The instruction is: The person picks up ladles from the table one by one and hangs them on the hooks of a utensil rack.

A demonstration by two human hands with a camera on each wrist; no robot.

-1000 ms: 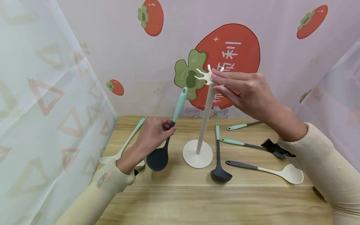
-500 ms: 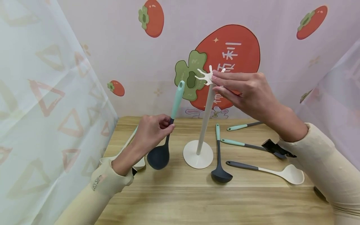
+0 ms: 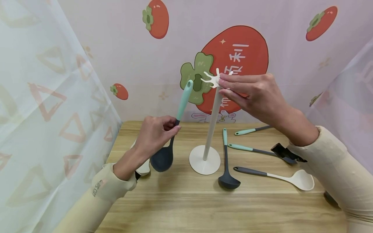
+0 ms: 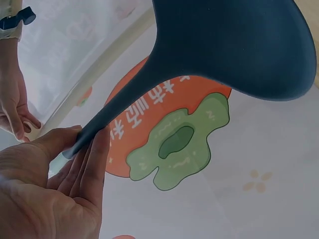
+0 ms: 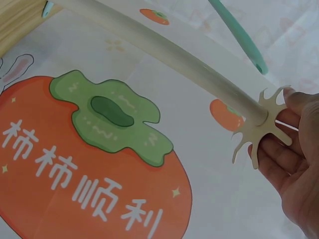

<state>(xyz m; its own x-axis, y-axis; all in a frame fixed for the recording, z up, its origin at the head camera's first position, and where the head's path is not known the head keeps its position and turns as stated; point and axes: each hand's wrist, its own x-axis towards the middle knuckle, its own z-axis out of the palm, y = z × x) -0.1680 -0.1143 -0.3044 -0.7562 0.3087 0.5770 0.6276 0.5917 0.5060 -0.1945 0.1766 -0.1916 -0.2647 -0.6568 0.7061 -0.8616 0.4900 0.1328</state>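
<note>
In the head view, my left hand (image 3: 154, 134) pinches the neck of a kitchen utensil with a mint handle (image 3: 184, 100) and a broad, rounded dark head (image 3: 161, 159). The utensil tilts, handle end up, left of a white utensil stand (image 3: 211, 124). Its handle end is close to the stand's hooked top but apart from it. My right hand (image 3: 252, 92) pinches the rim of that hooked top (image 5: 260, 127), fingers among the prongs in the right wrist view. Nothing hangs on the hooks that show. The left wrist view shows the utensil's dark head (image 4: 234, 45) up close.
Right of the stand lie a dark ladle (image 3: 228, 180) with a mint handle, a white ladle (image 3: 303, 180) with a dark handle, and two mint-handled utensils. White utensils (image 3: 144, 169) lie partly hidden under the left forearm. A printed cloth (image 3: 140, 64) stands behind the wooden table (image 3: 186, 210).
My left hand has raised the utensil slightly, so its handle end is higher beside the stand's top. The right hand stays on the hooked top.
</note>
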